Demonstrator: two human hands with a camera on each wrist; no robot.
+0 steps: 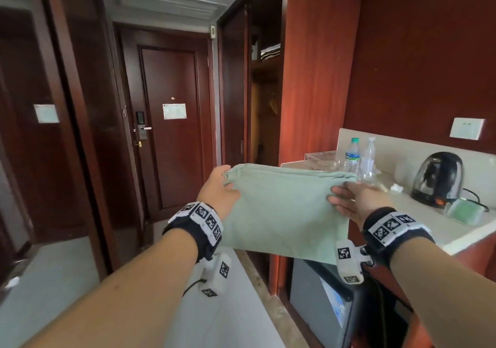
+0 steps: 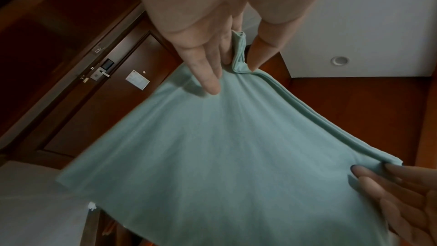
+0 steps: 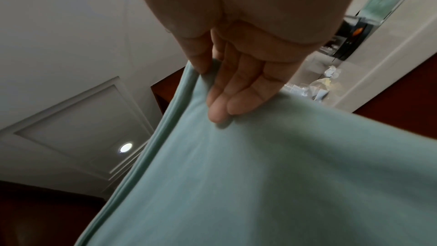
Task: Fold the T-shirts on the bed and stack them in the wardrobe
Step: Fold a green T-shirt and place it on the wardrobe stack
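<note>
The left hand (image 1: 218, 190) and right hand (image 1: 354, 200) pinch the 2 upper corners of the folded T-shirt (image 1: 284, 211) (long axis crosswise); the wardrobe (image 1: 264, 84) lies ahead, nearer the right hand.

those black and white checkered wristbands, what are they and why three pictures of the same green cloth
The bands carry small cameras. One picture comes from a head camera; the other two look along each hand. No robot here: a person carries a folded green T-shirt. The left hand and right hand each pinch a top corner, thumb one side, fingers the other. Ahead stands the open wardrobe with folded clothes on a shelf. On the counter at right stand two water bottles and a kettle.
</note>
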